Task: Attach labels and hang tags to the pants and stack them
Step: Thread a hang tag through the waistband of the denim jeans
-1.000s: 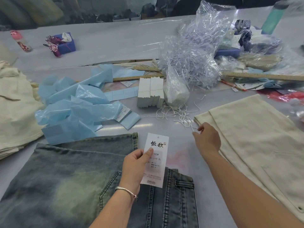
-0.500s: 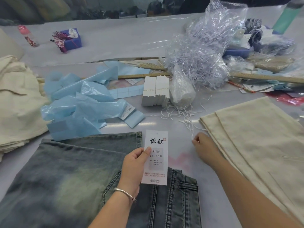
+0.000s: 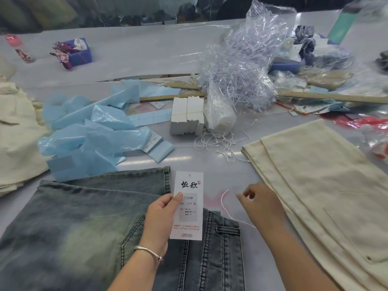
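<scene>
White card stock makes up the hang tag, which is held upright by the left hand, pinched between thumb and fingers along its left edge at about mid-height. A small punched hole can be made out near its top edge, above the printed characters. The card is judged to be light and fairly stiff, likely to crease if squeezed hard, so an edge pinch such as this one seems suitable, with the hole end kept free.

Just to the right of the tag, the right hand is seen with thumb and forefinger closed on a thin white string, which curls leftward from the fingertips and trails back under the hand. The string is judged to be very light, limp and springy; it would best be taken close to its free end, so that the tip can be steered through the hole.

Below and behind the left hand, the faded denim pants are spread flat, a belt loop lying just below the right hand. The denim is judged heavy and pliable, not slippery; the loop seems a natural anchor for the string.

Beyond the right hand lie loose strings; to its right, folded cream pants. A block of white tags stands further off.
</scene>
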`<state>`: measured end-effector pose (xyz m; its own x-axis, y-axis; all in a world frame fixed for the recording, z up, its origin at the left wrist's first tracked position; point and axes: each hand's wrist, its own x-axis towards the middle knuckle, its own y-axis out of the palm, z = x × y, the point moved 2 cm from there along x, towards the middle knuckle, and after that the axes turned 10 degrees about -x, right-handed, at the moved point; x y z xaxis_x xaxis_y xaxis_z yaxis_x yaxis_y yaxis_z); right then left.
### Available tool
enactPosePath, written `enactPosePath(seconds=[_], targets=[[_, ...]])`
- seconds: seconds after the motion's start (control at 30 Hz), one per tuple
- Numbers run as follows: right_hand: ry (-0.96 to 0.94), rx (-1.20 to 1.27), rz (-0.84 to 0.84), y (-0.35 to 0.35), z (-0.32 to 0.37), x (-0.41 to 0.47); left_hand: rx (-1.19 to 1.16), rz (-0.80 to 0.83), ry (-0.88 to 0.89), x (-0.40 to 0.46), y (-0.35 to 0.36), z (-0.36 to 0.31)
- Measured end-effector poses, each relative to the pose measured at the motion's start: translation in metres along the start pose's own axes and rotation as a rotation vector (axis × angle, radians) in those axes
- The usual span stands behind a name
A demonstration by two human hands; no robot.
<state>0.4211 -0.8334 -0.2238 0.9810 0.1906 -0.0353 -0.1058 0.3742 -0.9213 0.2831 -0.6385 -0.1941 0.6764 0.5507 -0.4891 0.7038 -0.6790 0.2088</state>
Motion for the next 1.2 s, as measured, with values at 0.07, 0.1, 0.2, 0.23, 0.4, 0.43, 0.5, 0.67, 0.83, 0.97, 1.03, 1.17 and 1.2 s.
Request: enactPosePath(seconds=[0.07, 0.1, 0.2, 0.23, 0.4, 0.43, 0.5, 0.67, 0.83, 0.97, 1.03, 1.17, 1.2], targets=[[0.057, 0.008, 0.025, 0.012, 0.015, 0.005, -0.005, 0.013, -0.002, -0.001, 0.002, 0.002], [0.087, -0.016, 0.039, 0.019, 0.022, 0.007, -0.001, 0.024, 0.002, -0.001, 0.002, 0.002], [0.113, -0.065, 0.092, 0.039, 0.038, 0.011, 0.021, 0.052, 0.034, -0.002, 0.002, 0.003], [0.086, -0.082, 0.105, 0.044, 0.042, 0.013, 0.025, 0.052, 0.051, -0.002, 0.001, 0.004], [-0.119, -0.312, 0.165, 0.053, 0.050, 0.020, 0.083, 0.043, 0.104, -0.002, -0.006, 0.002], [-0.137, -0.298, 0.188, 0.051, 0.051, 0.020, 0.105, 0.050, 0.119, -0.003, -0.007, 0.002], [-0.113, -0.011, 0.240, 0.042, 0.052, 0.016, 0.127, 0.083, 0.144, -0.005, -0.008, 0.000], [-0.161, 0.824, 0.342, -0.010, 0.058, -0.019, 0.163, 0.140, 0.283, -0.014, -0.005, -0.004], [-0.247, 0.960, 0.359, -0.046, 0.067, -0.050, 0.373, 0.146, 0.489, -0.028, 0.002, -0.009], [-0.288, 0.885, 0.245, -0.054, 0.074, -0.064, 0.407, 0.183, 0.574, -0.043, 0.007, -0.013], [-0.323, 0.740, 0.172, -0.055, 0.079, -0.069, 0.405, 0.177, 0.592, -0.050, 0.006, -0.015], [-0.415, 0.438, 0.060, -0.053, 0.085, -0.082, 0.419, 0.172, 0.629, -0.060, 0.003, -0.017], [-0.431, 0.397, 0.040, -0.053, 0.085, -0.084, 0.425, 0.170, 0.637, -0.063, 0.003, -0.016]])
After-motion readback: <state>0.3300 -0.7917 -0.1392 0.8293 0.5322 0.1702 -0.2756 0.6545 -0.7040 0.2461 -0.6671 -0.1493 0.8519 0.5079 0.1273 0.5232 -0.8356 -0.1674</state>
